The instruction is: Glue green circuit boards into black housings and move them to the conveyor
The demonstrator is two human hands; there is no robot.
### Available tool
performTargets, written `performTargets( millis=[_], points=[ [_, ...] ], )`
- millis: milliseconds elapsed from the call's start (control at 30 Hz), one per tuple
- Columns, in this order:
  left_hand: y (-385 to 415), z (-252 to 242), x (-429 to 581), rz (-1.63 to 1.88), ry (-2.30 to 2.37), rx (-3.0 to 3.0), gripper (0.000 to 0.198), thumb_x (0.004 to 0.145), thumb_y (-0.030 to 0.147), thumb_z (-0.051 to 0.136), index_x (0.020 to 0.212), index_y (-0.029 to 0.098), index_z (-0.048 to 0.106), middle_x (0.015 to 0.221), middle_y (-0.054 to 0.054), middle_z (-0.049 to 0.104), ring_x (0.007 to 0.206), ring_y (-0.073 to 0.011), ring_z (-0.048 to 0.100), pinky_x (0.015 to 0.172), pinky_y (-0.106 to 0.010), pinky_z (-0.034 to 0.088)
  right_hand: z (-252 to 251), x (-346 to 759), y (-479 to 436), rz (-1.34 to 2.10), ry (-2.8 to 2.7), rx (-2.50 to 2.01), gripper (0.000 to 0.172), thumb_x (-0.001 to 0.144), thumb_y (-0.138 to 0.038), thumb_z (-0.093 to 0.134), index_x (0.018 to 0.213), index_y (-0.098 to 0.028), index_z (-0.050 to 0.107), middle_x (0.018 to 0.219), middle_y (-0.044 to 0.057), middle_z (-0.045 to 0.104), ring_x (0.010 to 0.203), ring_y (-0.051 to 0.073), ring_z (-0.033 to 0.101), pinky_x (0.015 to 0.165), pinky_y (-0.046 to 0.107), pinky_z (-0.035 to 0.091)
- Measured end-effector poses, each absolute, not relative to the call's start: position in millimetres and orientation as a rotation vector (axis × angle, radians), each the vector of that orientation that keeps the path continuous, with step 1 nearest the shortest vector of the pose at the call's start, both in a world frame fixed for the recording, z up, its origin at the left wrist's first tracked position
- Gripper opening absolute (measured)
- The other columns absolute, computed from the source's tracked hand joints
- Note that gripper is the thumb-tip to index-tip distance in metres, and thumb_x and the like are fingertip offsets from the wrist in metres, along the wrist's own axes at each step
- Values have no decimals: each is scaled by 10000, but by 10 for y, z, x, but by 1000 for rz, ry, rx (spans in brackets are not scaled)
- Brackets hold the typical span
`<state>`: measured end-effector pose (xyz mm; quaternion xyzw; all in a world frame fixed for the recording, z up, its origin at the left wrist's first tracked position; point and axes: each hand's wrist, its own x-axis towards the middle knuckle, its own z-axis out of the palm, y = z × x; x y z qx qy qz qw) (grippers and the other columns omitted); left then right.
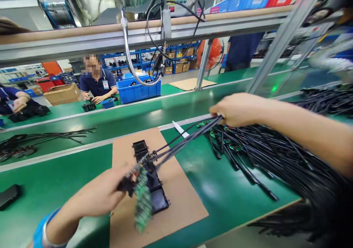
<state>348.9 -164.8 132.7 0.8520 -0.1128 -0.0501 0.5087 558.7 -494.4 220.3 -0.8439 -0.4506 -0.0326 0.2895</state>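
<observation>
The green circuit board (pixel 143 200) hangs just beside the left hand (pixel 100 193).

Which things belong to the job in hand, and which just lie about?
Apparently in the job:
circuit board, in the left hand
black cables, in the right hand
black housings
brown sheet

Seemingly lying about:
white tube
far blue bin

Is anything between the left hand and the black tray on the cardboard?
Yes, in this view: the blurred green circuit board at the left hand covers part of the black tray, and black cables running from the right hand overlap it too. Their height above it cannot be told.
</observation>
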Motion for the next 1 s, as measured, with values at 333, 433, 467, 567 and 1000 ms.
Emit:
performTargets(
  millis=[333, 433, 467, 567, 1000],
  points=[
    [-1874, 549, 3545, -310, -234, 2380, 994, 660, 161, 654, 1518, 254, 162, 1389, -162, 305, 1141, -328, 460, 1009, -469, 355, 809, 5485, -3983, 392, -1517, -2047, 401, 874, -457, 539, 1135, -156, 584, 1206, 146, 567, 1149, 275, 472, 981, 440, 357],
    [-1788, 607, 3615, -308, -245, 2227, 729, 705, 253, 687, 1390, 262, 440, 1256, -107, 434, 1080, -279, 490, 964, -416, 397, 553, 5447, -3682, 456, -1535, -1953, 290, 766, -371, 656, 938, -158, 562, 1050, 94, 581, 980, 215, 516, 863, 339, 422],
    [-1762, 597, 3654, -310, -195, 2136, 517, 746, 287, 667, 1249, 236, 560, 1139, -89, 502, 990, -245, 525, 896, -381, 430, 503, 5429, -3627, 458, -1520, -1944, 279, 725, -338, 685, 885, -166, 534, 975, 65, 571, 891, 188, 515, 793, 306, 432],
    [-1704, 424, 3774, -326, 65, 1774, 188, 820, 352, 611, 882, 189, 542, 786, -14, 555, 664, -133, 512, 645, -262, 412, 425, 5367, -3586, 411, -1532, -1928, 225, 682, -205, 658, 781, -190, 457, 777, -15, 485, 704, 132, 439, 654, 254, 377],
    [-1190, 495, 4376, 295, 277, 2565, 162, 887, 288, 489, 958, 195, 602, 784, -11, 658, 658, -153, 595, 635, -266, 442, 568, 6072, -3539, 469, -1252, -1979, 253, 767, -303, 642, 940, -171, 512, 880, 38, 634, 672, 121, 549, 615, 249, 440]
  ],
)
